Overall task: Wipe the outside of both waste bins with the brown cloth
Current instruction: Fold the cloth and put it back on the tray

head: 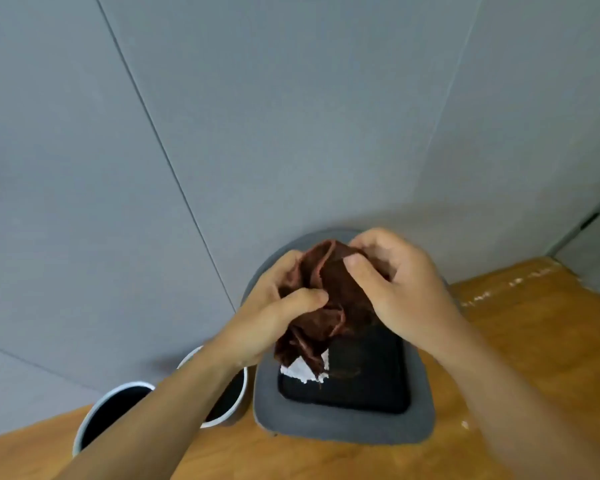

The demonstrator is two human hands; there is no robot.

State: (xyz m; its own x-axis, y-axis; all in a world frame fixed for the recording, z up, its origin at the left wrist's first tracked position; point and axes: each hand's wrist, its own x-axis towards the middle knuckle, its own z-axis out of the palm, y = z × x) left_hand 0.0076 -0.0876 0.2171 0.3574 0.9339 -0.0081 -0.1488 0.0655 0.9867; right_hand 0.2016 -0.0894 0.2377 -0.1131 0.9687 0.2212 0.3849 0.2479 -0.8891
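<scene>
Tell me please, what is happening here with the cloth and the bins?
A person holds a crumpled brown cloth in both hands, the left hand and the right hand gripping it above a grey rectangular bin with a dark inside. The cloth touches no bin at this moment. White paper lies inside the grey bin. Two round white bins stand to its left on the wooden floor, partly hidden by the left forearm.

Both my bare hands are meeting in front of me.
My left hand (274,308) and right hand (395,282) are curling fingers inward, pinching, forearms converging.
</scene>
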